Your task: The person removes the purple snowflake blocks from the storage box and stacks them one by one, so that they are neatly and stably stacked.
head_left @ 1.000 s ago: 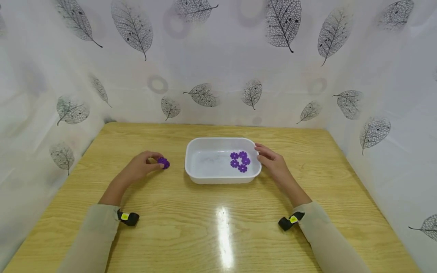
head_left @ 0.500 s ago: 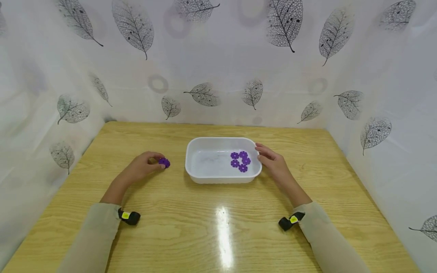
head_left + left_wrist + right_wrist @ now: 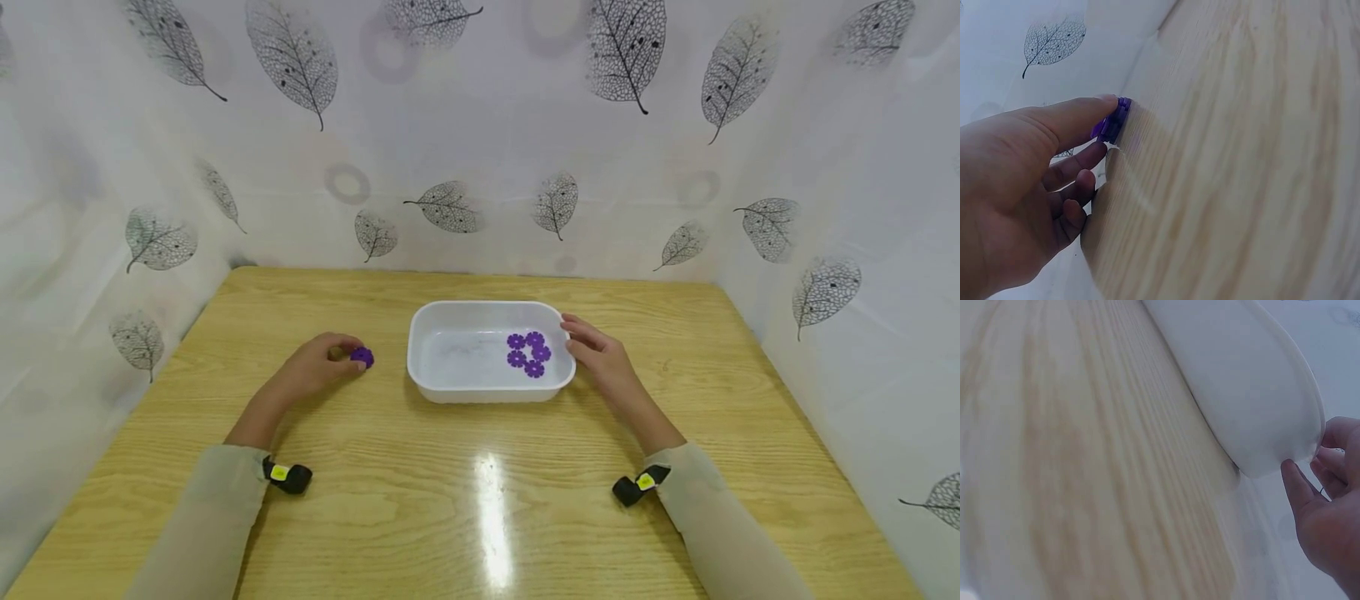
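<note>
On the left, my left hand (image 3: 318, 365) pinches a small clump of purple snowflake discs (image 3: 362, 357) between thumb and fingers, close over the tabletop. In the left wrist view the clump (image 3: 1114, 120) looks layered, with the thumb across its top and the other fingers curled below. A white plastic basin (image 3: 491, 396) stands mid-table. Several more purple snowflake discs (image 3: 534, 367) lie in a ring on its floor, at the right end. My right hand (image 3: 606, 358) holds that end of the basin, its thumb (image 3: 1294, 481) against the outer wall and fingertips at the rim.
Under everything is a yellow wood-grain table (image 3: 420, 517) with a bright glare streak in front of the basin. White leaf-print curtain (image 3: 480, 125) encloses the back and both sides. Black camera straps (image 3: 291, 477) sit on both wrists.
My left hand and forearm have shifted very slightly right, and the pinched discs have turned a little between the fingers. The right hand and the basin stay put.
</note>
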The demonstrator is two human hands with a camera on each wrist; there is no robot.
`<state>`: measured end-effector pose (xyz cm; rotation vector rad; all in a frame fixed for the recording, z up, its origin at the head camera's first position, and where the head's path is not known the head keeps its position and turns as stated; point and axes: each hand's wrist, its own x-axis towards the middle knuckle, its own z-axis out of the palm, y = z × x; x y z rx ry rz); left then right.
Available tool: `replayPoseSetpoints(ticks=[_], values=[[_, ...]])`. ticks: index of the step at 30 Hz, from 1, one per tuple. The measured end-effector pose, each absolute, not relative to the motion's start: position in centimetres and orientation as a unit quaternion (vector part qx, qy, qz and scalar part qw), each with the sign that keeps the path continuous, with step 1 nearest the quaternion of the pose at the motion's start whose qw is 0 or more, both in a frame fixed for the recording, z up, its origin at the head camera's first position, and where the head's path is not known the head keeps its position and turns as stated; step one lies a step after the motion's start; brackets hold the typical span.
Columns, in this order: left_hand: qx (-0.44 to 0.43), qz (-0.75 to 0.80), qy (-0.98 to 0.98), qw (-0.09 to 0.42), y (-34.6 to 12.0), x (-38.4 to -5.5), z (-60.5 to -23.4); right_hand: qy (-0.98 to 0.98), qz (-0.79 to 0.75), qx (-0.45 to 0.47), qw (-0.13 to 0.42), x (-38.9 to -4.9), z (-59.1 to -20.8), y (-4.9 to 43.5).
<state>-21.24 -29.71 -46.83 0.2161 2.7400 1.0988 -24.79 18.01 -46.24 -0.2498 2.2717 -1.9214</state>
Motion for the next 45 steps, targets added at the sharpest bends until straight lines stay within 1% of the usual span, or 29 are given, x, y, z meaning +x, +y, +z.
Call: replayPoseSetpoints(ticks=[22, 34, 45], values=[[0.061, 0.362, 0.926, 0.087, -29.53, -21.20, -46.92, 0.764, -0.636, -0.079, 0.076, -24.89, -46.52, 18.26], [0.059, 0.371, 0.920, 0.107, -29.73, -21.01, -46.54, 0.758, -0.642, -0.080, 0.077, -24.99, -46.49, 18.09], [0.061, 0.370, 0.921, 0.109, -29.76, -21.04, -46.47, 0.748, -0.654, -0.075, 0.082, -25.14, -46.62, 18.08]])
